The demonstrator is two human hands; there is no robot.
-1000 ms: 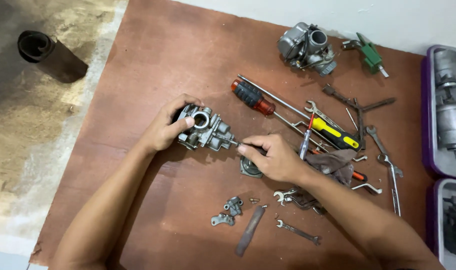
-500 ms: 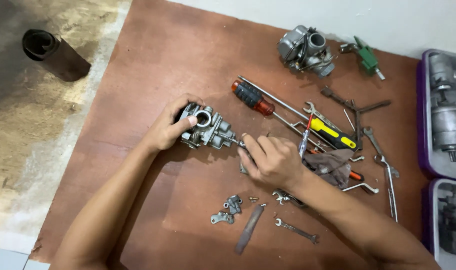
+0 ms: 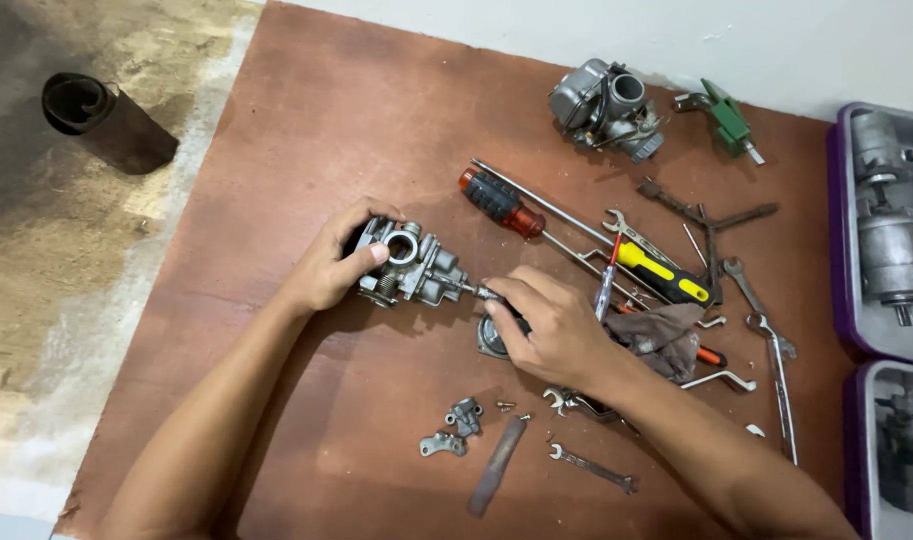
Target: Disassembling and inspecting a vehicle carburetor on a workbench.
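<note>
Carburetor (image 3: 409, 268) in left hand (image 3: 332, 270) grip

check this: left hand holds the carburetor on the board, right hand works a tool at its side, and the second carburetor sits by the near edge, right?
Not quite. The second carburetor sits at the far edge of the board, by the wall, as the head view shows. The rest stands.

Purple trays (image 3: 835, 250) — cut off, right edge
</note>
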